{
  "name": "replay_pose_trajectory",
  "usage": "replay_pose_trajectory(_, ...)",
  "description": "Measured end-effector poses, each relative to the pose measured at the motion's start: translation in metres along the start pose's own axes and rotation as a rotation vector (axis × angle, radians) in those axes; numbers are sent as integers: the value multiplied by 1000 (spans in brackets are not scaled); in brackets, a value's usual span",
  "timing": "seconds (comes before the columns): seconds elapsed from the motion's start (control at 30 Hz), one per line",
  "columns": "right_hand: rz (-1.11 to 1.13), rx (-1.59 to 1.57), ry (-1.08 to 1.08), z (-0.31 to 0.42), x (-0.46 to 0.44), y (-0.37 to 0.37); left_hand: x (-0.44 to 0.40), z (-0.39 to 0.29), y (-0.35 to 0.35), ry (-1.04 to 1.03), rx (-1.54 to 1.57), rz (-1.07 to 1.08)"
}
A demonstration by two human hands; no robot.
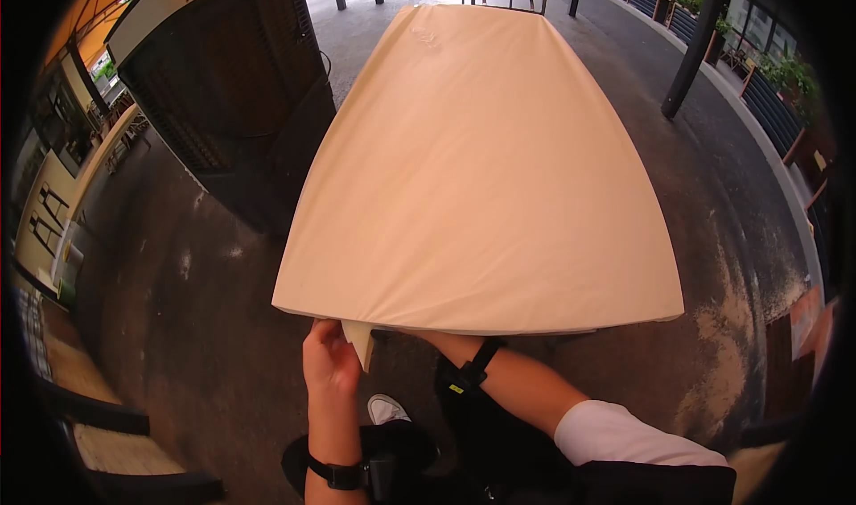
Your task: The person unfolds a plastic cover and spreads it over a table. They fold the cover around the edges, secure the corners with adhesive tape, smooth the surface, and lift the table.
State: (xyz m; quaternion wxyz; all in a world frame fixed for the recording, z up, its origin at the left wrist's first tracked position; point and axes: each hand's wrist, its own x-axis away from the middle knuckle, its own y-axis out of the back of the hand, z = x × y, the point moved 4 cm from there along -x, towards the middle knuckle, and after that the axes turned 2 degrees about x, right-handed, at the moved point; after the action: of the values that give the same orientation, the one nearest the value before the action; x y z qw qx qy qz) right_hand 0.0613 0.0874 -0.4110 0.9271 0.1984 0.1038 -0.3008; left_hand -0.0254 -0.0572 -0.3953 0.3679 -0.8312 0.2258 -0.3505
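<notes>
the beige cover [499,175] is stretched over the table, creased toward a flap [358,337] near its near-left corner, seemingly by tension there, and beside the flap the left hand [330,355] is half curled, its hold unclear, while the right hand, hidden underneath, cannot be judged.

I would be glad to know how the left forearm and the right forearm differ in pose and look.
The left forearm runs nearly straight up the picture; the right forearm slants up and leftward.
The left forearm leads to a mostly visible left hand beside a hanging flap; the right forearm passes under the covered table, hiding the right hand.
A white sleeve meets the right forearm; none shows by the left forearm.
Both wear black straps.
</notes>
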Motion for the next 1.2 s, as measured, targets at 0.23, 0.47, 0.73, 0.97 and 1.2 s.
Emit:
replay_pose_trajectory(0.23,12,-361,-72,9,-13,0,7,-3,-2,-117,141,117)
replay_pose_trajectory(0.47,75,-1238,-162,17,-20,-19,27,-2,-25,71,155,132)
replay_pose_trajectory(0.73,181,-1858,-120,13,12,8,34,-16,-33,219,225,178)
replay_pose_trajectory(0.97,18,-1586,-301,10,33,22,31,-14,-32,126,345,144)
replay_pose_trajectory(1.2,178,-1409,-189,17,45,9,30,-6,-28,11,298,169)
